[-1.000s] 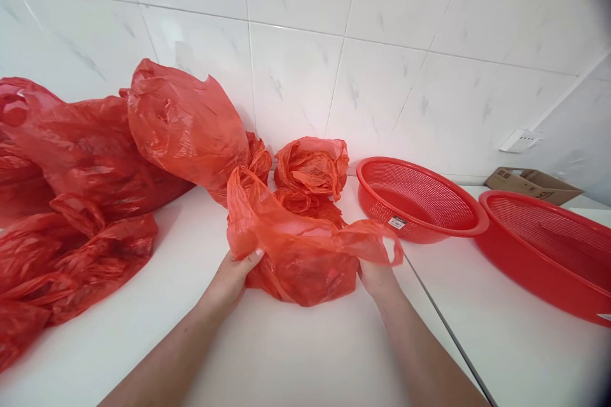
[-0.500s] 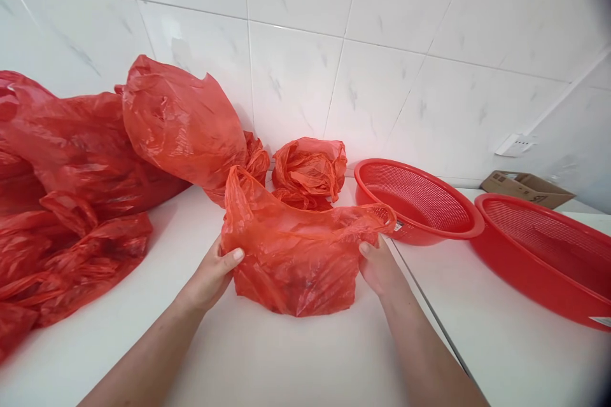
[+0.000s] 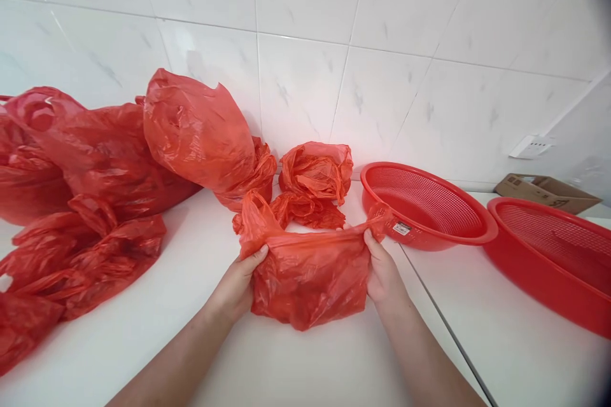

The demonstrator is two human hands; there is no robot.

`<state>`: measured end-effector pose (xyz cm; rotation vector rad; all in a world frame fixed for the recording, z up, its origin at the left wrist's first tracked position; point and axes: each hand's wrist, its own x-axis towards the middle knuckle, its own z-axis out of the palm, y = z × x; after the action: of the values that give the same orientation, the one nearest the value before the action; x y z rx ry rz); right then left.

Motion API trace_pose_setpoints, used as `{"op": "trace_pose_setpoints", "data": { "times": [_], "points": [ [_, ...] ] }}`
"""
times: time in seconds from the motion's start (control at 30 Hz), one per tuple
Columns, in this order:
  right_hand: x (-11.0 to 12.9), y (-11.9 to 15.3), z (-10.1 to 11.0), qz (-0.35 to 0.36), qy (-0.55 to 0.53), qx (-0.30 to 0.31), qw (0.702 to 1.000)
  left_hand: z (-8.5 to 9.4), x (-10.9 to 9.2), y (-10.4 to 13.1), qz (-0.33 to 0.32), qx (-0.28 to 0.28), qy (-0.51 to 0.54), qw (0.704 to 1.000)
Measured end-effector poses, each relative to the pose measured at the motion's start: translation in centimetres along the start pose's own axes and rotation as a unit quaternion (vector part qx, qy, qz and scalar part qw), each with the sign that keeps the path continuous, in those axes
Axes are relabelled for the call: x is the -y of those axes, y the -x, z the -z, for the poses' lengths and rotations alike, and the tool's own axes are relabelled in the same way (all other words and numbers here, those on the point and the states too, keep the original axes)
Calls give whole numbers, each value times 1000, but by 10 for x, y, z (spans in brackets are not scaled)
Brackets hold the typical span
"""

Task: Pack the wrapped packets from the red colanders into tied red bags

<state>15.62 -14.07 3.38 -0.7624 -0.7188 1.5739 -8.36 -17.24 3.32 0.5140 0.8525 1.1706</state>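
Observation:
A thin red plastic bag [image 3: 310,276] with loop handles is stretched between my two hands over the white table. My left hand [image 3: 243,283] grips its left side, thumb on the front and fingers behind. On the right side, my right hand [image 3: 379,267] pinches the bag near its top edge, thumb uppermost. The bag's mouth is drawn nearly straight between the hands, and its handles flop outward at both corners. Darker patches show through the film; I cannot tell whether they are contents or folds. Just behind lies a crumpled red bag [image 3: 317,175].
Two red perforated plastic baskets [image 3: 429,203] stand on the right, near a cardboard box [image 3: 544,191]. More red plastic bags [image 3: 114,152] fill the left, one bulging bag [image 3: 195,127] leaning at the tiled wall [image 3: 305,82]. A seam crosses the white table [image 3: 296,375] on the right.
The held bag's sagging mouth has been pulled taut and its right handle has folded over. My right thumb now sits at the top edge. The view has shifted slightly.

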Motion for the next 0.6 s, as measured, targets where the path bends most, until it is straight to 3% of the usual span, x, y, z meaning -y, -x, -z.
{"op": "trace_pose_setpoints", "data": {
  "times": [0.17,0.37,0.6],
  "points": [
    [-8,3,-3,-10,-29,36,999,-2,0,2,-2,56,58,997],
    [-10,12,-19,-48,-114,72,990,-2,0,2,12,65,90,994],
    [-8,14,-29,-47,-86,128,987,-25,-7,-5,30,115,83,989]
  ]
}}
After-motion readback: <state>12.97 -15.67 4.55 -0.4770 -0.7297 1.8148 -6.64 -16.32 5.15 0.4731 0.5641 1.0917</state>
